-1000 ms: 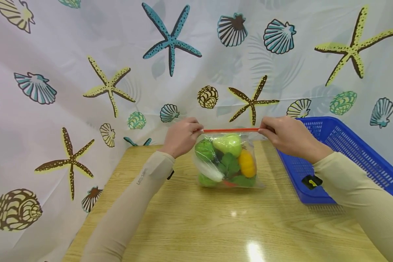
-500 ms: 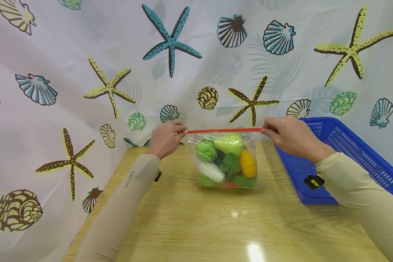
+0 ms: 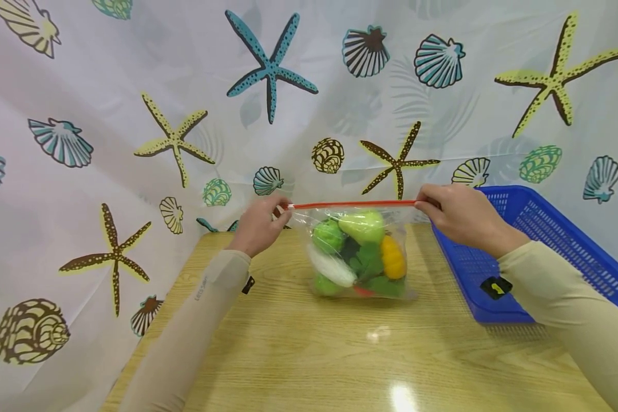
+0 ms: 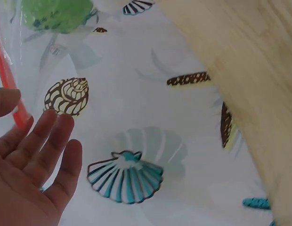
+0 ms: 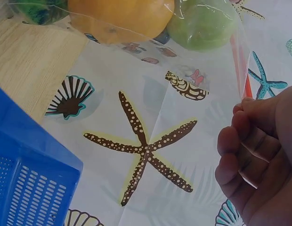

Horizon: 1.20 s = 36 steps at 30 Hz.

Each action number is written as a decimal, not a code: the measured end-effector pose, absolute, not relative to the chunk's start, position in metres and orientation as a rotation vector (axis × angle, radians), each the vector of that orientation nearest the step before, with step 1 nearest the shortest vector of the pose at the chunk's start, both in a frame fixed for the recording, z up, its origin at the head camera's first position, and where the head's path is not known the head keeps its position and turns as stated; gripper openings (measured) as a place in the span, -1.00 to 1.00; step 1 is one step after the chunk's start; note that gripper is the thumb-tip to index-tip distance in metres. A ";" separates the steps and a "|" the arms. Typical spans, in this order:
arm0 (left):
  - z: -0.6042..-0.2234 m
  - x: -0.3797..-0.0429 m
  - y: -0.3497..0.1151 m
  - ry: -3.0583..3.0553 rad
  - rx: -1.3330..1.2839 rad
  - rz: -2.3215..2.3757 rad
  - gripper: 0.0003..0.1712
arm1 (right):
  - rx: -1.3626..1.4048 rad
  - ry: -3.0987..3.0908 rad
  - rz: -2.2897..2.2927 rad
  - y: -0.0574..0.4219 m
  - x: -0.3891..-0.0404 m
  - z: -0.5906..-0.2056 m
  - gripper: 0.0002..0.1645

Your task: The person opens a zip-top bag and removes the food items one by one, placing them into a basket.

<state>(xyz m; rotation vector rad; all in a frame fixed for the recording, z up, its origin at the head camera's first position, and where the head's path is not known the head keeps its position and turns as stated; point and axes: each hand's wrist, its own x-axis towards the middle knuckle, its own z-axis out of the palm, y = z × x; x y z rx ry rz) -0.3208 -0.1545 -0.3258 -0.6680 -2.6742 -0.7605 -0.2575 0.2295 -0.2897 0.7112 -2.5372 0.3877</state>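
Observation:
A clear zip bag with a red zip strip is stretched between both hands over the table. Through its film show a light green pear-shaped piece, a round green vegetable, a yellow ribbed pumpkin-like piece, a long white vegetable and dark green leaves. My left hand has thumb and index finger at the strip's left end, by a small white slider; its other fingers extend loosely. My right hand pinches the right end, other fingers curled.
A blue perforated basket stands on the right of the wooden table, behind and beside the right forearm. A white cloth printed with starfish and shells hangs behind the table and along its left side.
My left hand has moved left along the red strip to its end, so more of the strip shows. My right hand has shifted slightly right, still pinching its end.

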 end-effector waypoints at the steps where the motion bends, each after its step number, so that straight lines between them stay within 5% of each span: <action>1: -0.333 -0.321 -0.154 -2.669 -0.676 -0.889 -0.69 | 0.705 -2.539 0.392 0.230 -0.258 -0.290 -0.91; 7: -0.383 -0.322 -0.146 -2.696 -0.739 -1.644 -0.41 | 0.692 -2.567 0.426 0.233 -0.260 -0.295 -0.89; 15: -0.412 -0.313 -0.120 -2.761 -0.723 -1.745 0.10 | 0.694 -2.563 0.409 0.231 -0.262 -0.298 -0.88; 24: -0.389 -0.286 -0.098 -2.622 -0.969 -1.861 -0.11 | 0.762 -2.479 0.351 0.219 -0.263 -0.296 -0.85; 36: -0.372 -0.265 -0.077 -2.597 -1.005 -1.660 0.04 | 1.057 -2.155 0.081 0.193 -0.269 -0.302 -0.79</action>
